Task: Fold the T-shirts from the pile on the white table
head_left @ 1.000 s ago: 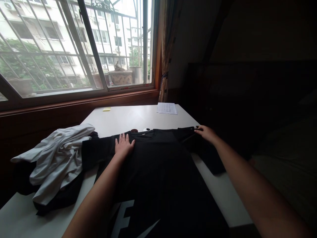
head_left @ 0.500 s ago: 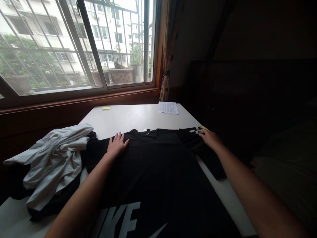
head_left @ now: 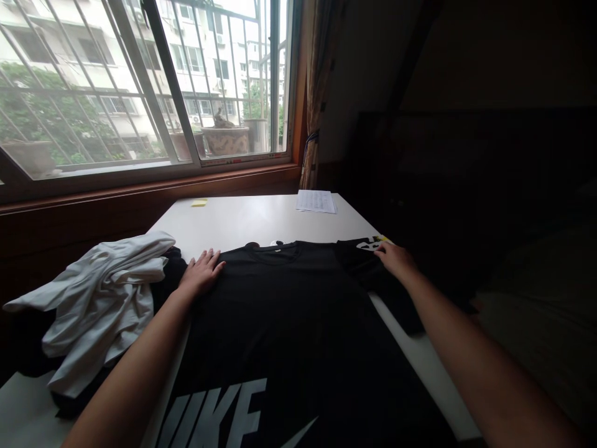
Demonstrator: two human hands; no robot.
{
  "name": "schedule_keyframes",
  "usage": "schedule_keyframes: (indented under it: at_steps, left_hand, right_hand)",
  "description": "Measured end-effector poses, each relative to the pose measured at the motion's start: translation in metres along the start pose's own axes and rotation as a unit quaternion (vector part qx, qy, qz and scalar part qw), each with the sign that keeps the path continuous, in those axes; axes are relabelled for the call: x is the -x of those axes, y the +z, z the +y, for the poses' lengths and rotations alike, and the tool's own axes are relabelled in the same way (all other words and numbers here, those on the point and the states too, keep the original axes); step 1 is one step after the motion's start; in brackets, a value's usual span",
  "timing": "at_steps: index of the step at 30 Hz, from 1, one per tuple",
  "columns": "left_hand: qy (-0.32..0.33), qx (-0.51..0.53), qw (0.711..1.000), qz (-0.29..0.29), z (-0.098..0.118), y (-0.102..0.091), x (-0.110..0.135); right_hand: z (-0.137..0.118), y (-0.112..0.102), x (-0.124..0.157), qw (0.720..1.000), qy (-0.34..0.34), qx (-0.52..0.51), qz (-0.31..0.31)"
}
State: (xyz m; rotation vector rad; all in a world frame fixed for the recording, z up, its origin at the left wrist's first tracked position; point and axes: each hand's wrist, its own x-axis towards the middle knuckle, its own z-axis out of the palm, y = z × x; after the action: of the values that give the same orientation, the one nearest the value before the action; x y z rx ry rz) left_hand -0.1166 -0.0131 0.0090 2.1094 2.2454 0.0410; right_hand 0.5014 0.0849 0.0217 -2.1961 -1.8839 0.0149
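Note:
A black T-shirt (head_left: 289, 311) with white lettering lies spread flat on a white table (head_left: 242, 221), its neck pointing away from me. My left hand (head_left: 200, 274) rests flat and open on the shirt's left shoulder, fingers stretched out. My right hand (head_left: 396, 258) lies on the right sleeve near the table's right edge, fingers down on the cloth beside a small white and yellow mark; it grips nothing that I can see.
A crumpled white garment (head_left: 97, 298) lies on dark clothes at the table's left. A sheet of paper (head_left: 316, 201) and a yellow note (head_left: 199, 202) sit at the far side under the barred window (head_left: 140, 87). Dark furniture stands to the right.
My left hand has slid leftward across the shirt from near the collar to the left shoulder. The right hand shifted slightly along the right sleeve. More of the white lettering shows now.

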Motion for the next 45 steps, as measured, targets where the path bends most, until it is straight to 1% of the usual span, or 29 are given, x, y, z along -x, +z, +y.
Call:
schedule_keyframes:
  at_steps: [4, 6, 7, 9, 10, 12, 14, 16, 19, 22, 24, 27, 30, 34, 36, 38, 40, 42, 45]
  left_hand:
    - [0.005, -0.009, 1.0, -0.005, -0.002, 0.002, -0.006]
    - [0.005, -0.008, 1.0, -0.009, -0.004, 0.003, -0.009]
    - [0.003, -0.009, 1.0, -0.01, -0.005, 0.003, -0.011]
    - [0.0, -0.012, 1.0, -0.01, -0.006, 0.004, -0.013]
    - [-0.002, -0.013, 1.0, -0.01, -0.005, 0.003, -0.013]
    - [-0.003, -0.015, 1.0, -0.011, -0.004, 0.003, -0.012]
    - [-0.001, -0.015, 1.0, -0.011, -0.004, 0.002, -0.01]
    - [0.0, -0.01, 1.0, -0.004, -0.005, 0.002, -0.01]
    - [0.011, 0.018, 1.0, 0.023, -0.012, 0.005, -0.01]
    - [0.006, 0.049, 0.996, 0.076, -0.021, 0.008, -0.01]
    - [-0.011, 0.04, 0.995, 0.091, -0.026, 0.009, -0.007]
    - [-0.023, -0.002, 0.998, 0.056, -0.029, 0.01, -0.001]
    - [-0.031, -0.025, 0.999, 0.028, -0.026, 0.009, 0.004]
    - [-0.048, -0.038, 0.998, 0.013, -0.022, 0.004, 0.009]
    - [-0.035, -0.06, 0.997, 0.026, -0.02, -0.001, 0.012]
    - [0.002, -0.09, 0.994, 0.057, -0.015, -0.008, 0.016]
    - [0.046, -0.107, 0.989, 0.087, -0.002, -0.015, 0.019]
    - [0.076, -0.106, 0.987, 0.096, 0.019, -0.019, 0.019]
    - [0.106, -0.076, 0.989, 0.077, 0.062, -0.017, 0.016]
  right_hand:
    - [-0.019, -0.007, 0.015, 0.995, -0.044, 0.053, 0.073]
    - [-0.036, -0.008, 0.023, 0.99, -0.092, 0.049, 0.092]
    - [-0.047, -0.007, 0.027, 0.987, -0.123, 0.04, 0.091]
    - [-0.069, -0.001, 0.034, 0.981, -0.179, 0.024, 0.072]
    - [-0.079, 0.004, 0.038, 0.978, -0.2, 0.02, 0.052]
    - [-0.096, 0.015, 0.045, 0.975, -0.224, 0.017, -0.001]
    - [-0.106, 0.026, 0.051, 0.972, -0.229, 0.019, -0.051]
    - [-0.107, 0.037, 0.055, 0.97, -0.231, 0.023, -0.075]
    - [-0.103, 0.045, 0.057, 0.969, -0.234, 0.023, -0.073]
    - [-0.1, 0.047, 0.057, 0.97, -0.234, 0.02, -0.067]
    - [-0.1, 0.046, 0.057, 0.97, -0.234, 0.019, -0.067]
    - [-0.101, 0.045, 0.057, 0.97, -0.233, 0.019, -0.073]
    - [-0.102, 0.045, 0.058, 0.97, -0.231, 0.022, -0.078]
    - [-0.102, 0.044, 0.059, 0.969, -0.231, 0.026, -0.082]
    - [-0.103, 0.045, 0.06, 0.969, -0.232, 0.027, -0.081]
    - [-0.103, 0.046, 0.06, 0.97, -0.23, 0.027, -0.078]
    - [-0.103, 0.047, 0.06, 0.97, -0.228, 0.03, -0.076]
    - [-0.104, 0.047, 0.059, 0.97, -0.228, 0.034, -0.074]
    - [-0.106, 0.044, 0.059, 0.97, -0.23, 0.043, -0.07]
